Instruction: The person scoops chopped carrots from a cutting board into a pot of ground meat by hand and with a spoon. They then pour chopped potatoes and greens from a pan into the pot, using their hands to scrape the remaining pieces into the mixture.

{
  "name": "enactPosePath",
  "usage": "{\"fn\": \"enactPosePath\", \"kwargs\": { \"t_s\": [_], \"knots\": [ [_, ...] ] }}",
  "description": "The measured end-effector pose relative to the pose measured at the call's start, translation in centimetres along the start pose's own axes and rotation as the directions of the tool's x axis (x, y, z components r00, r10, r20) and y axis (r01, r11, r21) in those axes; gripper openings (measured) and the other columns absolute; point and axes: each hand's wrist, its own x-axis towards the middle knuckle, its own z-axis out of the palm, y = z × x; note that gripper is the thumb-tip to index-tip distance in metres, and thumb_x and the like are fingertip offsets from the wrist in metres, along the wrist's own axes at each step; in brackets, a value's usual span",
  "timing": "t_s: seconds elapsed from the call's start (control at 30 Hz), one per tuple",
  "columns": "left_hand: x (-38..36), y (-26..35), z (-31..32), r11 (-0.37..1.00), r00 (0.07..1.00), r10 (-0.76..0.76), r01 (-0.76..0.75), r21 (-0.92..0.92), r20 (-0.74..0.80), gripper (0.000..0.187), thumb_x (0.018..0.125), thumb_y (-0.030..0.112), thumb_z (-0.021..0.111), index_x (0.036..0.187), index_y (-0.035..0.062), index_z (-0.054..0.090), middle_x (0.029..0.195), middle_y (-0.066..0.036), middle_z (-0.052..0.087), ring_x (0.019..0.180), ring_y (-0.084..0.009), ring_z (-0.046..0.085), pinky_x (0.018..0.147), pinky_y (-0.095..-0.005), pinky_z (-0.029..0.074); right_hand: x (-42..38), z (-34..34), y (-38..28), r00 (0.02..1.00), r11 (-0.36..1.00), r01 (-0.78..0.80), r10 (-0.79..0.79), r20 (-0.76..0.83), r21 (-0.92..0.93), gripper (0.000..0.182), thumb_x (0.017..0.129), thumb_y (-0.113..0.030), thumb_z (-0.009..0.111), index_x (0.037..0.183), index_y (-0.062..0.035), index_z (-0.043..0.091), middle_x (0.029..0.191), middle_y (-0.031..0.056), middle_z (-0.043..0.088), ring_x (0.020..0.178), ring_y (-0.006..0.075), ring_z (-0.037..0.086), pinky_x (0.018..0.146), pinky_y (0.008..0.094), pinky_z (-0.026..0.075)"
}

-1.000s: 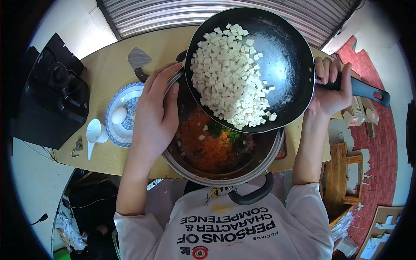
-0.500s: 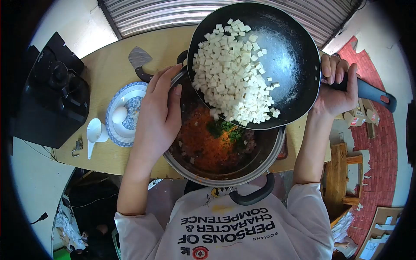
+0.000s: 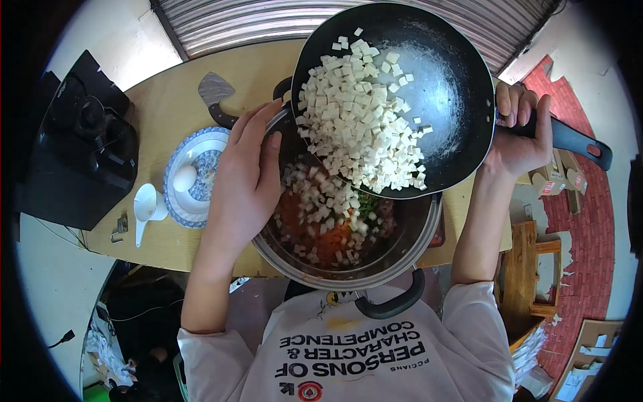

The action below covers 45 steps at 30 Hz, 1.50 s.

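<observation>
White diced cubes [image 3: 358, 117] lie heaped in the left part of a black frying pan [image 3: 435, 87], tilted over a large steel pot [image 3: 408, 258]. Some cubes fall or lie over orange shreds [image 3: 335, 244] and chopped greens [image 3: 368, 204] inside the pot. My right hand [image 3: 522, 134] is wrapped round the pan's handle near the pan. At the pot's upper left rim, my left hand [image 3: 249, 164] rests beside the pan's edge, fingers together, thumb inside the rim; its grip on the rim is partly hidden.
On the wooden table [image 3: 157, 94] are a knife [image 3: 216, 88], a blue-patterned plate [image 3: 175, 209] with an egg [image 3: 185, 178], a white measuring cup [image 3: 149, 203] and a small metal piece [image 3: 119, 228]. A black appliance [image 3: 80, 141] stands at the left. A wooden stool [image 3: 526, 268] is below right.
Many white cubes have dropped from the pan into the pot and now cover part of the orange shreds. Both hands hold nearly the same positions.
</observation>
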Motion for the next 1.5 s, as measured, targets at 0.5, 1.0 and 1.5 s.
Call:
{"fn": "enactPosePath", "kwargs": {
  "t_s": [0.5, 1.0, 1.5],
  "knots": [
    [0.0, -0.2, 0.1, 0.999, 1.0, -0.002, 0.002, -0.043, -0.005, 0.033, 0.094, 0.0, 0.047, 0.126, -0.0041, 0.052, 0.12, -0.026, 0.058, 0.109, -0.043, 0.058, 0.092, -0.0406, 0.046, 0.4, 0.6, -0.4, 0.994, 0.998, 0.056, -0.052, 0.099, -0.043, 0.041, 0.098, -0.029, 0.045, 0.063, -0.0096, 0.039, 0.058, 0.0046, 0.035, 0.063, 0.0183, 0.038, 0.066, 0.0308, 0.033],
    [0.1, 0.1, -0.1, 1.0, 0.999, -0.019, 0.019, -0.006, 0.03, 0.03, 0.096, -0.004, 0.046, 0.124, -0.0053, 0.054, 0.122, -0.018, 0.058, 0.111, -0.0238, 0.061, 0.093, -0.033, 0.049, 0.2, 1.6, -1.3, 0.961, 0.978, 0.146, -0.104, 0.257, -0.15, 0.032, 0.091, -0.022, 0.044, 0.061, -0.014, 0.035, 0.057, 0.003, 0.036, 0.062, 0.0157, 0.04, 0.084, 0.0407, 0.037],
    [0.7, 1.3, -0.6, 0.992, 0.993, 0.116, -0.117, 0.053, 0.021, 0.016, 0.087, -0.006, 0.055, 0.099, -0.0004, 0.064, 0.093, -0.014, 0.064, 0.082, -0.0287, 0.065, 0.072, -0.0329, 0.05, -0.7, 3.3, -2.1, 0.852, 0.925, 0.282, -0.118, 0.511, -0.257, 0.027, 0.085, -0.022, 0.044, 0.061, -0.0122, 0.038, 0.054, 0.0018, 0.038, 0.055, 0.0145, 0.045, 0.11, 0.0667, 0.027]
  ]
}}
